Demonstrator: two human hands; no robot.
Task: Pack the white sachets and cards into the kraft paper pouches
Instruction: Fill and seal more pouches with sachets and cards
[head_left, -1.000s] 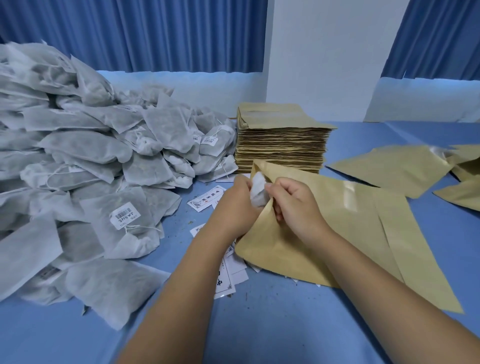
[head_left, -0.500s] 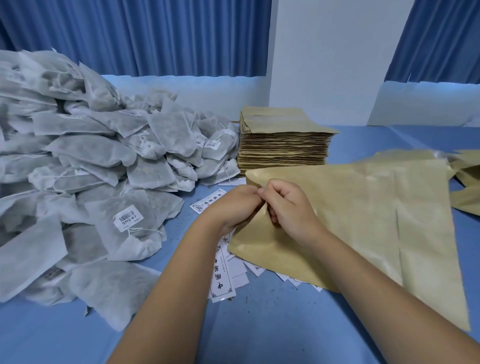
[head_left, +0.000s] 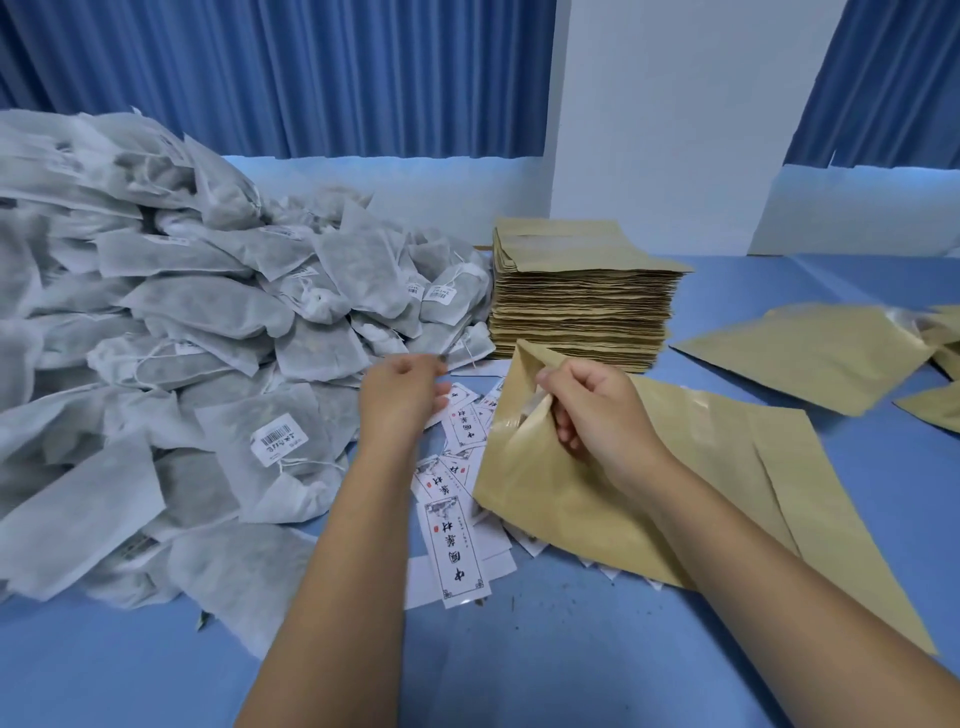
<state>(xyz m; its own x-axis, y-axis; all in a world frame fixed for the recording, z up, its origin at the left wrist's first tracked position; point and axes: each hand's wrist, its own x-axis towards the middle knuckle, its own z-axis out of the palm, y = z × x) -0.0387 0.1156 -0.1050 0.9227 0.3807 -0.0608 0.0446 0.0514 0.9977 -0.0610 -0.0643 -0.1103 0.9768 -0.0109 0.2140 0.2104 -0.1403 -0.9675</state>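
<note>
1. Head view, far left: the sachets (head_left: 208, 322) are heaped on the table (head_left: 519, 665), well apart from the pouch. Neither hand holds one.
2. The left hand (head_left: 402, 397) hovers just right of the heap, over the loose cards. It is blurred, with fingers loosely bent and nothing visible in it. The two hands are apart.
3. The cards (head_left: 457, 551) lie scattered and overlapping between the forearms. A few are tucked under the pouch's near edge.
4. The pouch (head_left: 571, 514) lies slanted on the table with its mouth lifted toward the heap. The right hand (head_left: 597, 415) is clamped on the mouth's lip and holds it agape. Something pale shows inside, but I cannot tell what.
5. Behind the pouch stands a stack (head_left: 582, 306) of empty ones. At the far right lie flat pouches (head_left: 810, 353).
6. The step looks like fetching the next item for the open pouch.
   - Keep the right hand's grip high so the mouth faces left and does not sag shut.
   - Take one card by a free end, because its neighbours overlap and may drag along with it.
   - Slide the card in flat against the inner wall.
   - Pinch a sachet by its body rather than its string, since the fabric looks limp.
</note>
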